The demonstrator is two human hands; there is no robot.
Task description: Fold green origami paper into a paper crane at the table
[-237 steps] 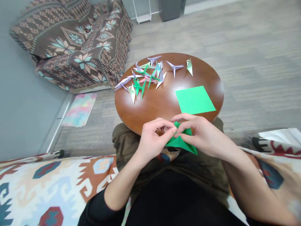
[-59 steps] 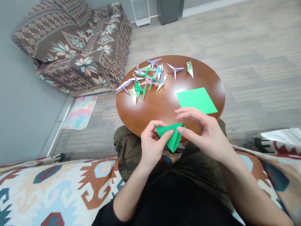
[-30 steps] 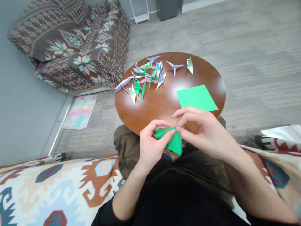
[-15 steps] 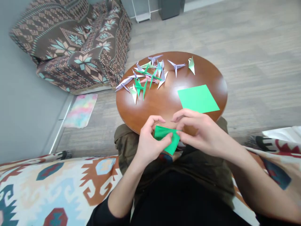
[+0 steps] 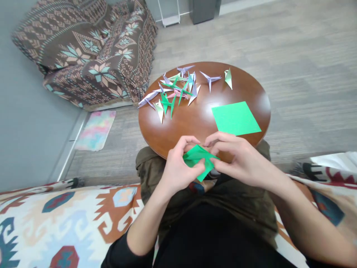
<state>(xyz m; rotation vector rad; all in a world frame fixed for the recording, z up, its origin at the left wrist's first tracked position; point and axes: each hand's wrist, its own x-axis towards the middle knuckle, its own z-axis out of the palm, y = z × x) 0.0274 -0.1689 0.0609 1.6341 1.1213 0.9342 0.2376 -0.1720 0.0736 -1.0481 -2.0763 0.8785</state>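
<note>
A partly folded sheet of green origami paper (image 5: 205,172) is held between both hands, over my lap at the table's near edge. My left hand (image 5: 182,163) grips its left side, thumb pressed on the front and fingers curled behind. The fingertips of my right hand (image 5: 237,156) pinch the right corner. A raised flap stands at the paper's top. Beyond my right hand lies a flat green sheet (image 5: 235,118) on the table. Several folded paper cranes (image 5: 173,93) in purple, green, pink and cream lie clustered at the table's far left.
The oval brown table (image 5: 189,126) stands before my knees. A purple crane (image 5: 210,79) and a pale green crane (image 5: 228,79) sit apart at its far side. A sofa with a patterned cover (image 5: 103,56) is at the upper left, a pastel mat (image 5: 96,130) on the floor.
The upper part of the green paper has opened into a pointed flap, and its right corner now reaches further right. Both hands keep nearly the same place.
</note>
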